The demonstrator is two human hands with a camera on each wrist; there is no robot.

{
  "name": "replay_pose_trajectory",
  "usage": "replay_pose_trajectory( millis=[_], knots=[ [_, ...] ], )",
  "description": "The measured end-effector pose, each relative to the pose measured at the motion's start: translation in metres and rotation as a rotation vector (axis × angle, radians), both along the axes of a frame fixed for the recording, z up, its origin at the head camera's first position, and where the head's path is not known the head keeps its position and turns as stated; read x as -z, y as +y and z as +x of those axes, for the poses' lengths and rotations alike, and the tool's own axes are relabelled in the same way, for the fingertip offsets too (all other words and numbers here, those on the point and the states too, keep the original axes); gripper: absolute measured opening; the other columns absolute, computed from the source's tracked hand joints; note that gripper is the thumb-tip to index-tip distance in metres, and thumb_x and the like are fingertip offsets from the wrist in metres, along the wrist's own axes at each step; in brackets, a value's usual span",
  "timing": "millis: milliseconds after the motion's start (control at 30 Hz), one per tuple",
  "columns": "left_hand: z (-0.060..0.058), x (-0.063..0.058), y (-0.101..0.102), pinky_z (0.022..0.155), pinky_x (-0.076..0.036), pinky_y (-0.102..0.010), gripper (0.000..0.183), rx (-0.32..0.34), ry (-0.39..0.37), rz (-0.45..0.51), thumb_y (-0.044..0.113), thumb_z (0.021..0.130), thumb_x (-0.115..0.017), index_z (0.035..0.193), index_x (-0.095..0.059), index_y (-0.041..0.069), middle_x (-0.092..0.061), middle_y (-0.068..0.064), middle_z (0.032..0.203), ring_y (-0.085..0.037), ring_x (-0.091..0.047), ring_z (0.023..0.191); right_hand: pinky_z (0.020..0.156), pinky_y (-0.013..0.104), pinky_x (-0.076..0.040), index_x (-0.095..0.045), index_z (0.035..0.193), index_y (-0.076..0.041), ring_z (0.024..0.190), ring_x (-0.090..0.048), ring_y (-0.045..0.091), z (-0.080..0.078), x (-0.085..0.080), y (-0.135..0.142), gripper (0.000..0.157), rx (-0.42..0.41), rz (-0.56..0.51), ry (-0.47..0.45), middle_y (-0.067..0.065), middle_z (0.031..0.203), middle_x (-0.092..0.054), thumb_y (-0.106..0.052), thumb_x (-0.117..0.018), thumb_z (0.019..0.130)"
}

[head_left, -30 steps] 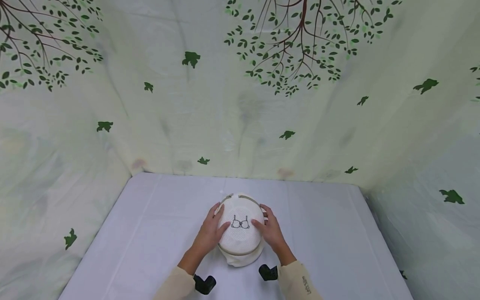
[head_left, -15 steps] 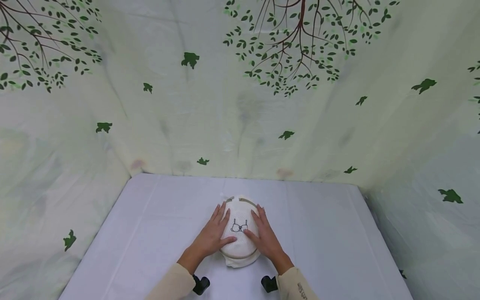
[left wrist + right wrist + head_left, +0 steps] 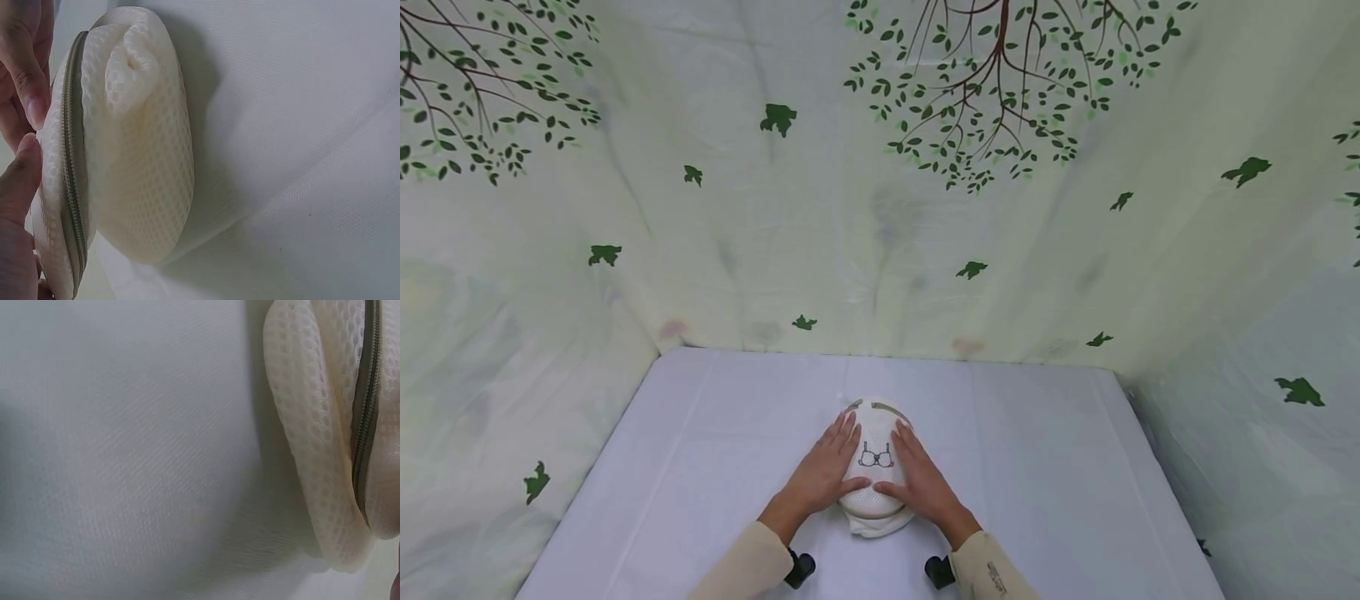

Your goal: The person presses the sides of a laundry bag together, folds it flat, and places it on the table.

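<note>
The mesh bag (image 3: 874,472) rests on the near centre of the tabletop (image 3: 1037,467). One second earlier, the fingers held its left and right edges; now the left hand (image 3: 822,469) and right hand (image 3: 925,483) lie spread across its top, thumbs inward. The work appears to have passed from holding to smoothing.

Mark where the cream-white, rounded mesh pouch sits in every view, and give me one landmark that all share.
Head: cream-white, rounded mesh pouch below centre, under the fingers of the left hand and right hand.
Left wrist: left half.
Right wrist: right side, cut off by the frame.
Shared landmark: the taupe, curved zipper round the pouch.
</note>
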State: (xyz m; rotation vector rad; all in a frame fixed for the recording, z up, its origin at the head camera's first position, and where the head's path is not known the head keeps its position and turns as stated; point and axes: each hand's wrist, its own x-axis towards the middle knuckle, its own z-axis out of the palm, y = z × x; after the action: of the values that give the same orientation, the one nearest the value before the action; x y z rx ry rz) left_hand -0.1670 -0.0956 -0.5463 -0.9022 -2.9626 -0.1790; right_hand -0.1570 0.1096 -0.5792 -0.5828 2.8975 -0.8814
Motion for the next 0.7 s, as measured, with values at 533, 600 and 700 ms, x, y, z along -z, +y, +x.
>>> replay_pose_trajectory(
  millis=[533, 600, 700],
  knots=[
    [-0.003, 0.019, -0.005, 0.107, -0.025, -0.041, 0.081, 0.064, -0.065, 0.015, 0.05, 0.084, -0.053, 0.134, -0.033, -0.01, -0.026, -0.025, 0.144, -0.038, -0.021, 0.134, 0.108, 0.039, -0.024, -0.022, 0.143, -0.002, 0.139, -0.013, 0.024, -0.003, 0.008, -0.007, 0.088, -0.039, 0.124, -0.054, 0.009, 0.151, -0.015, -0.053, -0.057, 0.081],
    [-0.004, 0.021, -0.005, 0.106, -0.026, -0.041, 0.08, 0.062, -0.08, 0.018, 0.048, 0.084, -0.054, 0.134, -0.033, -0.011, -0.026, -0.026, 0.143, -0.039, -0.021, 0.133, 0.108, 0.038, -0.024, -0.021, 0.143, -0.001, 0.139, -0.013, 0.024, -0.004, 0.012, -0.007, 0.088, -0.05, 0.149, -0.037, 0.01, 0.151, -0.015, -0.054, -0.056, 0.082],
    [-0.004, 0.025, -0.005, 0.105, -0.028, -0.042, 0.079, 0.052, -0.116, 0.024, 0.046, 0.085, -0.054, 0.133, -0.032, -0.013, -0.025, -0.028, 0.142, -0.041, -0.022, 0.132, 0.108, 0.038, -0.024, -0.021, 0.143, 0.0, 0.138, -0.014, 0.024, -0.005, 0.015, -0.009, 0.088, -0.066, 0.184, -0.015, 0.011, 0.151, -0.015, -0.055, -0.053, 0.083]
  ],
)
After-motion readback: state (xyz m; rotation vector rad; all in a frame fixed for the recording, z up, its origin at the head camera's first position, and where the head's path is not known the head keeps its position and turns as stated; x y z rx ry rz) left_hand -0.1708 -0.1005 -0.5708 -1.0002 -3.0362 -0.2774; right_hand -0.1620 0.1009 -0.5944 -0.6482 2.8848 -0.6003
